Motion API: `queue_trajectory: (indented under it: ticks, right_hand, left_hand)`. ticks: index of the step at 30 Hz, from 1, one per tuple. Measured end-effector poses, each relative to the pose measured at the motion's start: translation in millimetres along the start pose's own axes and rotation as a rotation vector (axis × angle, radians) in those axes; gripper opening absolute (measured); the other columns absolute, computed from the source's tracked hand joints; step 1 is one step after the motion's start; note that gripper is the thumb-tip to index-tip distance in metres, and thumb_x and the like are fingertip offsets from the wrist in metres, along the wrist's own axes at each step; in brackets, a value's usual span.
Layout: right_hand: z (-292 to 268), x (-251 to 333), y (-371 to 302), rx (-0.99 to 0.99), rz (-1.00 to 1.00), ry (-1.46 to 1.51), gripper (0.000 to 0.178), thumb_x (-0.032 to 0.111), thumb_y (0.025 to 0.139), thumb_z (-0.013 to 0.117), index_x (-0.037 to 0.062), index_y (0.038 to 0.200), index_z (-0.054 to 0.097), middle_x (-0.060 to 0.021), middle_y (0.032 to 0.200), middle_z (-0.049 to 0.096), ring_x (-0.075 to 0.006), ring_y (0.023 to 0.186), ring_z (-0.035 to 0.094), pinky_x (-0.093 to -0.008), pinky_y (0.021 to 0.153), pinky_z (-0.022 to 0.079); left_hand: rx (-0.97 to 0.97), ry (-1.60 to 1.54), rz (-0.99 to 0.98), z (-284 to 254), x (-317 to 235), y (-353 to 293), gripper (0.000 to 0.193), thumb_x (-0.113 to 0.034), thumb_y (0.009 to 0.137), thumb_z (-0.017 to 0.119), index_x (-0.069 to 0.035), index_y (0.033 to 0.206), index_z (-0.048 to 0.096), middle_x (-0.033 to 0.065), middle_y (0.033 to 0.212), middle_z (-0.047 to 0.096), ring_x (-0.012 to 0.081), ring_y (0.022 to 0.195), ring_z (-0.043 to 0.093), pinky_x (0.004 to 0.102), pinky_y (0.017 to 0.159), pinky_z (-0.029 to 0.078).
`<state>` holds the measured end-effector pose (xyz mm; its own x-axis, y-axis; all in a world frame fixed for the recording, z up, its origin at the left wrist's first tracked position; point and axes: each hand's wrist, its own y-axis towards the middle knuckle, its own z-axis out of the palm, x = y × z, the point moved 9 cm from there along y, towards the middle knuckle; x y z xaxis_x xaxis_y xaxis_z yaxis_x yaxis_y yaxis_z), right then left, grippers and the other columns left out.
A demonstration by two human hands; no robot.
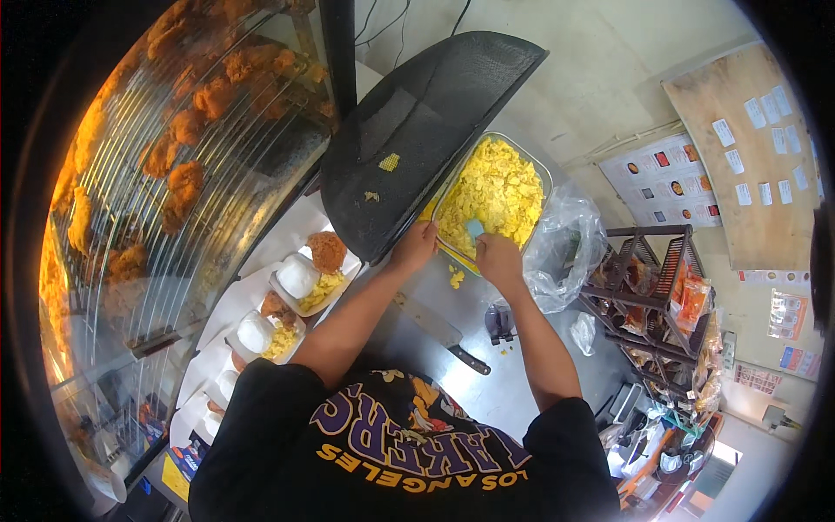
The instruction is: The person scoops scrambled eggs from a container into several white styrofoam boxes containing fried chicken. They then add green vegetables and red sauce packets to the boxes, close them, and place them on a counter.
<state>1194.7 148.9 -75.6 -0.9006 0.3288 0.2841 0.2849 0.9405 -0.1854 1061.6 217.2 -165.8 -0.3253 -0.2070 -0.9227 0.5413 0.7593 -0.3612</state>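
Scrambled eggs (498,184) in metal tray (549,185) near both hands (416,246) (498,260)

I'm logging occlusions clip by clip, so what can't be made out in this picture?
All in the head view:
- Rest of the blue tool: hidden by the right hand.
- Left hand's exact grip: hidden by its own back.
- Tray's left side: partly behind the mesh cover.
- Cabinet: cut off by the fisheye rim.
- Writing on white slips: too small.
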Motion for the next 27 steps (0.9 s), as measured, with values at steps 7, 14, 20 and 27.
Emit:
queue_trajectory:
  ticks: [7, 14, 20, 27]
  right_hand:
    - [18, 16, 8, -0.136, 0.038, 0.232, 0.02, 0.015, 0.082, 0.051, 0.0025, 0.084, 0.066, -0.0224, 0.072, 0.061, -0.0397, 0.069, 0.06, -0.0461, 0.065, 0.047]
    - [3, 24, 7, -0.134, -0.006, 0.12, 0.018, 0.016, 0.082, 0.054, 0.0044, 0.09, 0.066, -0.0215, 0.071, 0.06, -0.038, 0.068, 0.061, -0.0437, 0.063, 0.048]
    - [-1, -12, 1, -0.025, -0.116, 0.342, 0.019, 0.013, 0.084, 0.056, 0.0041, 0.097, 0.066, -0.0192, 0.071, 0.061, -0.0329, 0.062, 0.061, -0.0377, 0.059, 0.047]
    - [18, -4, 4, -0.1, -0.172, 0.566, 0.023, 0.017, 0.086, 0.058, -0.0022, 0.097, 0.065, -0.0143, 0.071, 0.064, -0.0216, 0.061, 0.059, -0.0319, 0.059, 0.046]
  left_hand:
    - [-0.003, -0.004, 0.023, 2, 0, 3, 0.039, -0.03, 0.096, 0.041, -0.002, 0.073, 0.056, 0.0043, 0.058, 0.055, 0.0143, 0.05, 0.053, 0.0311, 0.049, 0.042]
    - [0.058, -0.063, -0.057, 3, 3, 4, 0.041, -0.029, 0.097, 0.037, 0.0, 0.076, 0.056, 0.0069, 0.06, 0.057, 0.0163, 0.052, 0.056, 0.031, 0.051, 0.045]
    - [0.135, -0.01, -0.034, 3, 1, 9, 0.041, -0.029, 0.098, 0.036, 0.001, 0.078, 0.057, 0.0066, 0.064, 0.058, 0.0147, 0.054, 0.055, 0.029, 0.052, 0.045]
    - [0.163, 0.077, -0.069, 3, -8, 6, 0.04, -0.025, 0.098, 0.035, 0.0, 0.076, 0.056, 0.0073, 0.065, 0.058, 0.016, 0.055, 0.055, 0.0313, 0.056, 0.046]
